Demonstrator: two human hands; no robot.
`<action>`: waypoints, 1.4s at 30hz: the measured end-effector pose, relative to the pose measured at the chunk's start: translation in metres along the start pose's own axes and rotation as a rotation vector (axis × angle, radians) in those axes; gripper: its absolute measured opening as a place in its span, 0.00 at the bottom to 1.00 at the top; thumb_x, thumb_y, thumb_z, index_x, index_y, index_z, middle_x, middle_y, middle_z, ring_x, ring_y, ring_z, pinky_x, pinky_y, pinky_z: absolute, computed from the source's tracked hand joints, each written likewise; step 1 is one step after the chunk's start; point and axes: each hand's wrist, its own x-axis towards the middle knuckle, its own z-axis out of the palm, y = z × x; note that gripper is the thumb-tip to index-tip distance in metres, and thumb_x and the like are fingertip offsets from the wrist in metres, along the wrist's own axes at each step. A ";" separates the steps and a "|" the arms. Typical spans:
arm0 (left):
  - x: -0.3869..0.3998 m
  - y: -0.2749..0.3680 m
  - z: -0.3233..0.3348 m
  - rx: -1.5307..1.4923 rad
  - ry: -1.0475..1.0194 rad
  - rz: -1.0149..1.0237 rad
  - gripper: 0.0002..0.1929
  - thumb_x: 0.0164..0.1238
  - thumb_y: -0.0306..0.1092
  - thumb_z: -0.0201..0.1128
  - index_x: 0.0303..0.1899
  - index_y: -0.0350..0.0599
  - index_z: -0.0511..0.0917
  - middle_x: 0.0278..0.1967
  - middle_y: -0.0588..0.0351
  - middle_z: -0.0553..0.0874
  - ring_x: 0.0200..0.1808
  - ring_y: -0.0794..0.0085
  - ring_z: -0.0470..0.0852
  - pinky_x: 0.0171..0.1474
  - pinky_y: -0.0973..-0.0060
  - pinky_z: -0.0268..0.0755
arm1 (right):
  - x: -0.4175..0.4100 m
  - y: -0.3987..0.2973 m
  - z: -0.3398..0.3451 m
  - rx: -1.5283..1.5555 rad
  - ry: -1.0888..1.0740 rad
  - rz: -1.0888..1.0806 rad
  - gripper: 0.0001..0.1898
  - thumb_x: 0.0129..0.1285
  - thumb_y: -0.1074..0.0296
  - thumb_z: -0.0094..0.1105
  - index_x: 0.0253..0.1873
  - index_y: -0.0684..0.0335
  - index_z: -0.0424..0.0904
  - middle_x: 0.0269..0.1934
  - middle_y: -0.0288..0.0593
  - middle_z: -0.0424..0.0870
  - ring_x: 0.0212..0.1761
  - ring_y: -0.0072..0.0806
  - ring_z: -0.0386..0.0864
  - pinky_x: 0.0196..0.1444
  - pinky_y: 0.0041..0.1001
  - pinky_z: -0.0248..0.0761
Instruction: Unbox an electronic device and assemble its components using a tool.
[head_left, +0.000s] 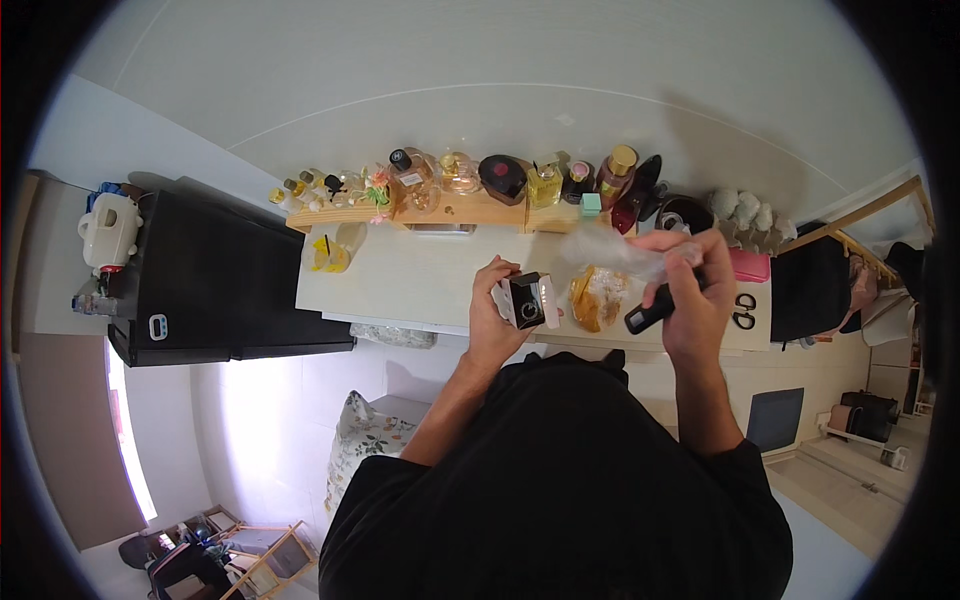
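Note:
My left hand (496, 322) holds a small black and white carton (528, 301) with its flaps standing out, over the front of the white table. My right hand (694, 292) grips a black handheld object (651, 309), whose kind I cannot tell, and a crumpled piece of clear plastic (611, 251), blurred. Between the hands, a clear plastic bag with something orange-brown (598, 298) lies on the table. Black-handled scissors (744, 311) rest to the right of my right hand.
Perfume bottles (545, 184) and a small artificial flower (379, 187) stand on a wooden riser (487, 215) along the wall. A yellow-patterned cup (330, 255) is at the table's left. Farther right are a pink case (748, 265) and a dark round container (684, 214). A black refrigerator (217, 277) stands left.

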 end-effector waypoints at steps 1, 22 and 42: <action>0.001 0.001 -0.001 0.002 -0.004 0.013 0.50 0.38 0.36 0.91 0.62 0.44 0.62 0.54 0.48 0.77 0.55 0.60 0.80 0.73 0.52 0.63 | 0.001 -0.001 -0.001 -0.027 0.028 -0.066 0.07 0.75 0.79 0.49 0.43 0.61 0.63 0.44 0.53 0.85 0.34 0.21 0.80 0.29 0.17 0.73; 0.017 0.017 -0.012 0.254 0.012 0.342 0.36 0.40 0.25 0.80 0.54 0.44 0.69 0.49 0.48 0.81 0.50 0.52 0.80 0.55 0.56 0.69 | -0.037 0.007 0.015 -1.125 -0.829 -0.255 0.17 0.57 0.73 0.63 0.53 0.67 0.82 0.60 0.44 0.82 0.46 0.38 0.87 0.42 0.36 0.83; 0.008 0.009 -0.013 -0.077 0.092 0.151 0.51 0.38 0.31 0.90 0.62 0.47 0.59 0.56 0.44 0.73 0.57 0.59 0.78 0.57 0.65 0.76 | -0.026 -0.025 0.000 -0.504 -0.461 -0.405 0.12 0.57 0.80 0.72 0.45 0.64 0.81 0.52 0.49 0.87 0.47 0.40 0.87 0.49 0.32 0.80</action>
